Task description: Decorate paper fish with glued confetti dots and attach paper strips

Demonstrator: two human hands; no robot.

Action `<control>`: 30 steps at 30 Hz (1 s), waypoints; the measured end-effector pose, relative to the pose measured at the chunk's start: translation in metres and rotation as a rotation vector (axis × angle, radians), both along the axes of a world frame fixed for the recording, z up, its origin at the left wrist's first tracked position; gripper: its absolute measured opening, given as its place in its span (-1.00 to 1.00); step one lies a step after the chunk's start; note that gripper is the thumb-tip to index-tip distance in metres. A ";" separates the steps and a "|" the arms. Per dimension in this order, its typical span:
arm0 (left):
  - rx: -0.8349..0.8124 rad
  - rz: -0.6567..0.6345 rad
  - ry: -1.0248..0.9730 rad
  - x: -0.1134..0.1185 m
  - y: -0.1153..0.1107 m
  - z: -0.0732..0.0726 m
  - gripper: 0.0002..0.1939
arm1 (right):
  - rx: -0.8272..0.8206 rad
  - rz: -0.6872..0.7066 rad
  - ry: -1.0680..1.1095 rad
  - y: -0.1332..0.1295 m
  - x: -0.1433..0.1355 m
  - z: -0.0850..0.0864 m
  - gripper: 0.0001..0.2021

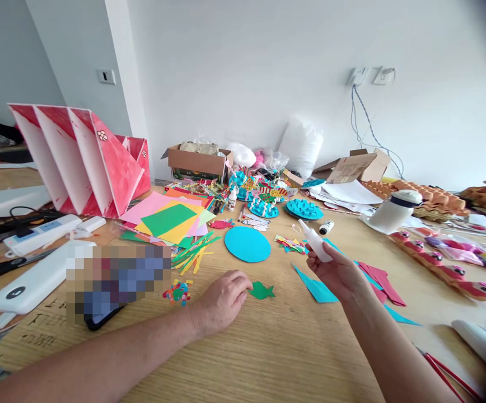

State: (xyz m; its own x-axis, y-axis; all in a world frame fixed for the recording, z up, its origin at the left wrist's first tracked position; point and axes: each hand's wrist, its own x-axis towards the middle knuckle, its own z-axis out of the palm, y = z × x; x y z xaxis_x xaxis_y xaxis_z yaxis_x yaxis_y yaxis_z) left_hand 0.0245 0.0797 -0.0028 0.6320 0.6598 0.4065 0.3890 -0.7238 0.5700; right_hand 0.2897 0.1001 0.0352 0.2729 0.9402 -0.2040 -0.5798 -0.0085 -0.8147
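Observation:
My left hand (pixel 225 299) is closed, its fingertips at the left end of a green paper fish (pixel 262 290) that lies flat on the wooden table (pixel 234 358). What its fingers may pinch is too small to tell beyond the fish's edge. Raised over the table on the right, my right hand (pixel 336 271) grips a white glue bottle (pixel 316 242), its nozzle pointing up and left. A blue paper oval (pixel 247 244) lies beyond the fish. Small coloured paper dots (pixel 177 292) are left of my left hand.
Coloured paper sheets (pixel 169 218) and green and yellow strips (pixel 195 252) lie at the left, near a blurred phone (pixel 108 291). Blue scraps (pixel 316 285) lie by my right hand. Red-handled scissors (pixel 447 369) are near right. A black-capped bottle (pixel 326 226) lies beyond.

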 end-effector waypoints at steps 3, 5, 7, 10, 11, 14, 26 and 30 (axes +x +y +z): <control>0.002 -0.019 -0.029 0.000 -0.002 0.004 -0.75 | 0.013 0.059 -0.090 0.005 0.002 0.004 -0.81; 0.020 -0.034 -0.043 0.000 -0.004 0.007 -0.76 | 0.008 0.092 -0.138 0.011 0.004 0.005 -0.76; 0.045 -0.058 -0.044 0.000 -0.007 0.009 -0.77 | -0.002 0.122 -0.191 0.019 0.006 0.004 -0.72; 0.087 -0.103 -0.010 0.001 -0.011 0.010 -0.77 | 0.014 0.138 -0.343 0.035 0.009 0.001 -0.67; 0.103 -0.122 0.014 0.001 -0.012 0.011 -0.78 | 0.019 0.132 -0.420 0.042 0.011 0.000 -0.65; 0.144 -0.199 0.112 0.003 -0.014 0.011 -0.81 | 0.008 0.110 -0.700 0.063 0.019 -0.004 -0.61; 0.227 -0.245 0.258 0.009 -0.001 -0.008 -0.89 | -0.077 0.146 -1.436 0.132 0.057 -0.030 -0.69; 0.264 -0.258 0.244 0.008 0.000 -0.008 -0.91 | -0.098 0.173 -1.606 0.144 0.063 -0.035 -0.73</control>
State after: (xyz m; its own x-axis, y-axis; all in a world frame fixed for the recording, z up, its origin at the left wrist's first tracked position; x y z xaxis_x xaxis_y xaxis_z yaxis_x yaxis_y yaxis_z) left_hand 0.0329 0.0793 -0.0110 0.8611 0.3613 0.3578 0.2766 -0.9233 0.2665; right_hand 0.3530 0.2441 0.0005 0.1509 0.9819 0.1147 0.8387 -0.0657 -0.5406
